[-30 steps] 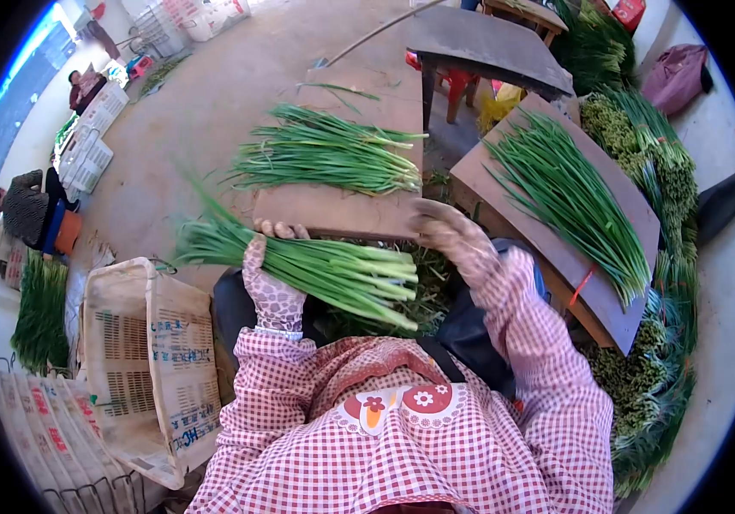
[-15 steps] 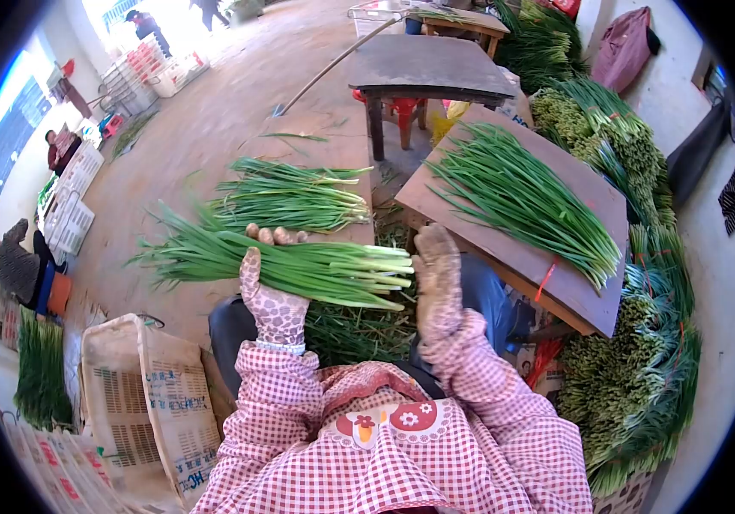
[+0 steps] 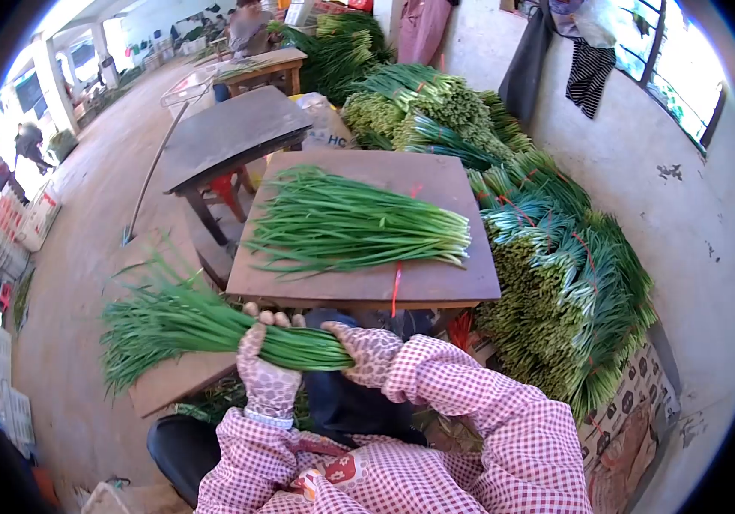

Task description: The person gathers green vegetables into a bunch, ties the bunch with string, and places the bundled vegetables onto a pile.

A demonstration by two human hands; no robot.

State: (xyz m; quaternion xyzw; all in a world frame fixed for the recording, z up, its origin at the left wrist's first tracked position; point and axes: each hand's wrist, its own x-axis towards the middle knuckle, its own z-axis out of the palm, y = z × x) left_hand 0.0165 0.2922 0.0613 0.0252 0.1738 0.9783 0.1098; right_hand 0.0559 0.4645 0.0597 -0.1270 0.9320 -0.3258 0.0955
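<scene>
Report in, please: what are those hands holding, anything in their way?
Left hand around the green bunch, mid-length. Right hand closed on its gathered end. Another bunch on the tabletop ahead, red tie at near edge. Nothing seen blocking either hand.

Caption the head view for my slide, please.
Gloved hands grip a bunch of green stalks before a table holding another bunch.

Produce-handling workshop, indicated by tied green bundles [image 3: 547,283] heaped along the wall [image 3: 693,231], right of centre; a low worktable [image 3: 299,287] at centre; crates [image 3: 40,220] at left; pillars [image 3: 55,86], upper left.
</scene>
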